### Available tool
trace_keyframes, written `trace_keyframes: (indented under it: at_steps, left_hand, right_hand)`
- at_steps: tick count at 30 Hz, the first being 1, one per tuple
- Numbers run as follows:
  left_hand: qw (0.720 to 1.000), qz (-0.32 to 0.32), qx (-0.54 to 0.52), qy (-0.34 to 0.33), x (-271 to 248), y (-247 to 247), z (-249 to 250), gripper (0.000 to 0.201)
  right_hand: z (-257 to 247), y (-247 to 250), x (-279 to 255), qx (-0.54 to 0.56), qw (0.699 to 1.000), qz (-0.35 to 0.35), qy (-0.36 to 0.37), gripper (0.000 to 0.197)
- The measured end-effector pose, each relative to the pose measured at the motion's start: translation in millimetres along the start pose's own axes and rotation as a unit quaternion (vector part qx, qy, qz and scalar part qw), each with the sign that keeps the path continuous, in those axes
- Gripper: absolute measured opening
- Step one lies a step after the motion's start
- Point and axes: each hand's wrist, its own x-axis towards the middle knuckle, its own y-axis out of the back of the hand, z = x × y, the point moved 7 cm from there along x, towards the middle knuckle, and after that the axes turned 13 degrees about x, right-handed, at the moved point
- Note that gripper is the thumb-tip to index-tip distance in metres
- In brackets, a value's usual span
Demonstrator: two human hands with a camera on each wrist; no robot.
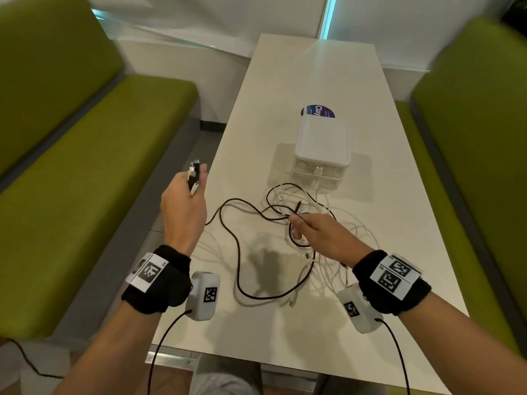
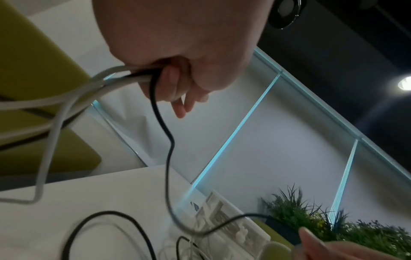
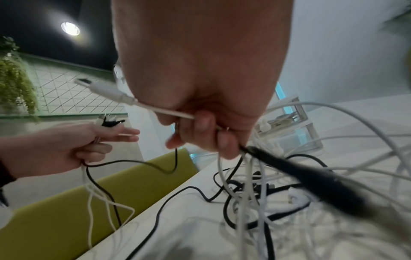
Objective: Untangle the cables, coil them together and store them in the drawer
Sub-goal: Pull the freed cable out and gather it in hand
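Both wrists have camera bands strapped on. Left hand (image 1: 184, 201) has its grip closed around a bunch of cable ends (image 1: 194, 173), plugs poking up past the fingers, off the worktop (image 1: 399, 223) edge. Right hand (image 1: 319, 232) pinches a white cable and a black one right over the tangled cables (image 1: 285, 223). Drawer box (image 1: 322, 146) sits beyond that grip, drawers shut.

The head view looks steeply down from above the white table (image 1: 288, 89), taking in both forearms. The left wrist view sits close beneath its palm, facing up and outward toward the wall. The right wrist view looks along its fingers, low over the table. All three share the drawer unit (image 1: 322, 143).
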Motion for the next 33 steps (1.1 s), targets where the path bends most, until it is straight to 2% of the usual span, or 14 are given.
trace_keyframes:
  at_steps: [3, 5, 8, 10, 11, 14, 16, 18, 21, 23, 26, 30, 31, 33]
  left_hand:
    - [0.997, -0.002, -0.016, -0.079, -15.3, -7.0, 25.8, 0.024]
    - [0.985, -0.072, 0.002, -0.157, -32.2, -30.4, 45.4, 0.023]
    - [0.939, -0.208, 0.089, -0.259, -62.1, -76.9, 51.8, 0.021]
    - [0.912, -0.229, 0.166, -0.297, -71.3, -91.1, 48.3, 0.016]
    - [0.907, -0.234, 0.191, -0.294, -71.0, -93.2, 47.4, 0.013]
    - [0.903, -0.249, 0.217, -0.276, -66.5, -92.8, 51.0, 0.011]
    - [0.912, -0.237, 0.193, -0.273, -58.9, -84.7, 58.0, 0.019]
    - [0.936, -0.205, 0.153, -0.243, -45.5, -71.1, 62.6, 0.030]
    - [0.976, -0.143, 0.036, -0.162, -25.5, -46.9, 62.5, 0.026]
    - [0.988, -0.111, -0.033, -0.099, -18.2, -35.8, 56.4, 0.029]
    - [0.987, -0.084, -0.136, -0.014, -12.1, -29.1, 40.3, 0.032]
    - [0.952, -0.041, -0.281, 0.112, 2.5, -23.9, 15.9, 0.030]
    - [0.952, -0.034, -0.277, 0.127, 4.5, -23.2, 11.2, 0.030]
    - [0.977, -0.025, -0.180, 0.111, 7.2, -21.1, 4.4, 0.031]
  right_hand:
    - [-0.3, -7.0, -2.1, -0.071, 0.997, -0.033, -0.017, 0.047]
    - [-3.1, -12.8, -0.4, -0.105, 0.993, -0.047, -0.021, 0.045]
    - [-15.2, -21.4, 1.4, -0.128, 0.989, -0.069, -0.012, 0.038]
    - [-21.4, -26.9, -0.1, -0.143, 0.985, -0.092, -0.006, 0.034]
    - [-21.6, -28.7, -1.0, -0.149, 0.984, -0.099, -0.007, 0.033]
    - [-18.1, -26.7, 1.4, -0.150, 0.985, -0.085, 0.006, 0.028]
    - [-14.0, -21.7, 4.9, -0.149, 0.987, -0.066, 0.009, 0.030]
    - [-9.5, -14.6, 7.1, -0.139, 0.990, -0.040, 0.000, 0.034]
    - [-3.2, -5.6, 6.2, -0.100, 0.995, -0.002, -0.007, 0.038]
    - [-1.6, -1.1, 3.9, -0.081, 0.997, 0.020, 0.001, 0.039]
    - [-2.0, 3.5, 2.2, -0.080, 0.996, 0.035, 0.009, 0.038]
    - [4.5, 7.2, 2.0, -0.093, 0.995, 0.032, -0.017, 0.032]
    - [5.1, 7.6, 1.4, -0.099, 0.994, 0.032, -0.023, 0.033]
    - [5.1, 7.7, 0.8, -0.105, 0.993, 0.033, -0.034, 0.040]
